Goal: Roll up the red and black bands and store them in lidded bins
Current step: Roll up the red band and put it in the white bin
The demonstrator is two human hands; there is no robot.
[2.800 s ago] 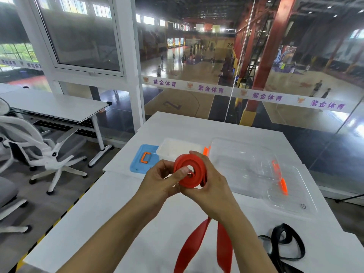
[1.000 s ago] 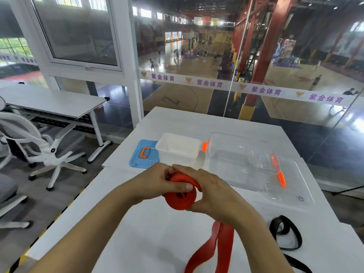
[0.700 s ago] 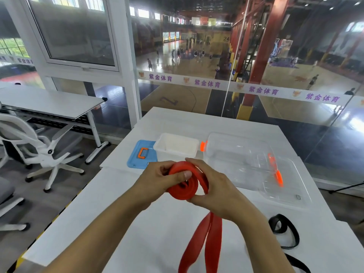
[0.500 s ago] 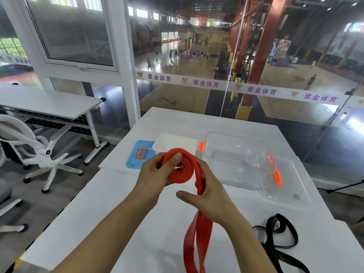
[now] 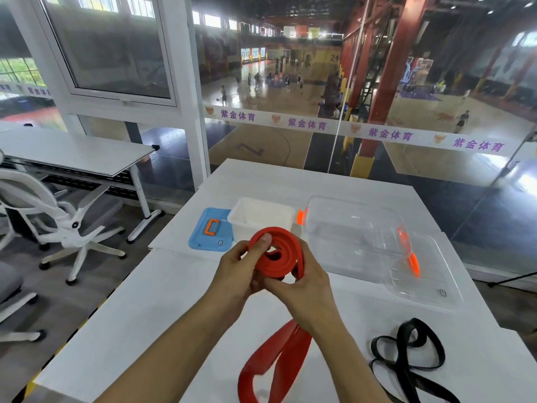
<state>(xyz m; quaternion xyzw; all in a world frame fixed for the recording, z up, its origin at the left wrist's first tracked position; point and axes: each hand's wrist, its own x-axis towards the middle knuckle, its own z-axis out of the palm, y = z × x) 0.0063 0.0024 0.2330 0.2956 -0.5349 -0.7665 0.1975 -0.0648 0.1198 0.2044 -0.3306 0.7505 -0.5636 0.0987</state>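
Both hands hold the red band (image 5: 280, 254) above the white table (image 5: 162, 301). Its upper part is wound into a coil, and a loose tail hangs down to the table's near edge. My left hand (image 5: 236, 271) grips the coil from the left, thumb on its top rim. My right hand (image 5: 305, 286) grips the coil from the right and below. The black band (image 5: 406, 356) lies loose and unrolled on the table at the lower right. A small white bin (image 5: 261, 215) stands open behind the coil, its blue lid (image 5: 210, 229) flat beside it on the left.
A large clear bin (image 5: 351, 228) with orange latches sits right of the white bin, its clear lid (image 5: 421, 274) lying against it. A glass wall runs behind the table. White office chairs (image 5: 58, 216) and another table stand to the left.
Both hands turned the coil round, winding on more of the red band. The coil sank slightly and the hanging tail swung over the table.
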